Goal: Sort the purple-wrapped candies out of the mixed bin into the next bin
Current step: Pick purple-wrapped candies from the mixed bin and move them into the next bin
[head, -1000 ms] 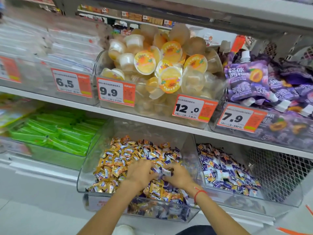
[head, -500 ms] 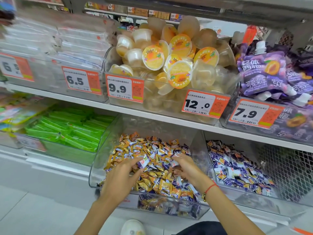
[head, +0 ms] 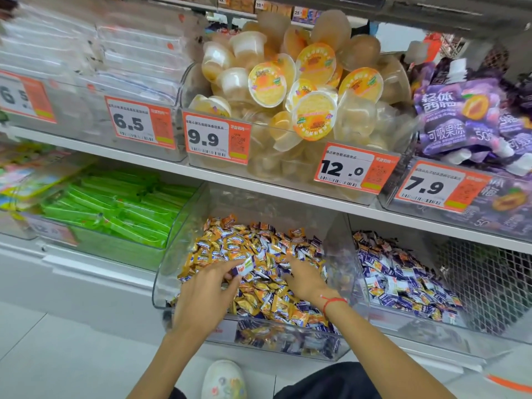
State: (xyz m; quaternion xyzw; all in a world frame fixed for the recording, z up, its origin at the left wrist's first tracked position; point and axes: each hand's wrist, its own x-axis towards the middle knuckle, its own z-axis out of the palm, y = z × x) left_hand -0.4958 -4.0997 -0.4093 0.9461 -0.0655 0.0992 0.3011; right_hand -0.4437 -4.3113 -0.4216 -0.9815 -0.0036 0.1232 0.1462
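Store shelving [head: 259, 191], two tiers of clear bins. Upper tier, 12 o'clock: jelly cups bin [head: 302, 156], price tags 9.9 [head: 217, 138] and 12.0 [head: 355, 169]. At 2 o'clock, purple jelly pouches [head: 457, 116] over a 7.9 tag [head: 437, 187]. At 10 o'clock, clear packs with a 6.5 tag [head: 139, 122]. At 9 o'clock, green-wrapped sticks [head: 115, 208] in the lower tier.

Mixed bin [head: 190, 226] at center, heaped with orange and purple wrapped candies [head: 264, 249]. Next bin [head: 431, 335] at 3 o'clock, touching the mixed bin's right wall, holds mostly purple-wrapped candies [head: 403, 280].

Left hand [head: 201, 292] at 7 o'clock of the pile, thumb and fingertips pinching one purple-and-white candy [head: 244, 267] just above the heap. Right hand [head: 305, 277] at 5 o'clock, palm down, fingers dug into the candies; tips hidden, cannot tell whether it grips any. Red string bracelet [head: 331, 302] on the right wrist. White shoe [head: 223, 380] at 6 o'clock on the tile floor [head: 57, 355].
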